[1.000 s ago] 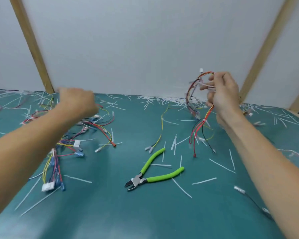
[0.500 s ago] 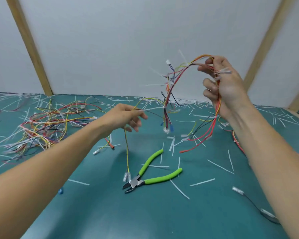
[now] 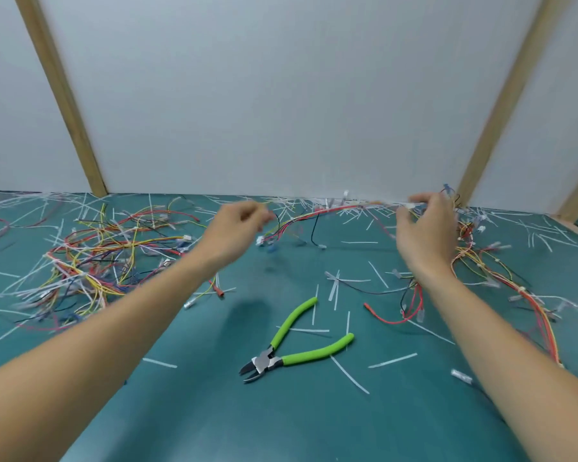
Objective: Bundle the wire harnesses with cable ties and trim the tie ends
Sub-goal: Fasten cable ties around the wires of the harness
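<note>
I am holding a wire bundle [image 3: 317,213] stretched above the worktop [image 3: 214,411], its long axis running nine to three, my left hand [image 3: 237,228] pinching one end and my right hand [image 3: 426,228] gripping the other; the cutters [image 3: 281,355] are lying at six o'clock, roughly midway between both hands.

Mat [image 3: 214,411]: matt teal, smooth. Cutters [image 3: 282,353]: dull metal head, soft-looking lime plastic grips. Wires [image 3: 90,261] plastic-sheathed; battens [image 3: 60,95] bare wood.
</note>
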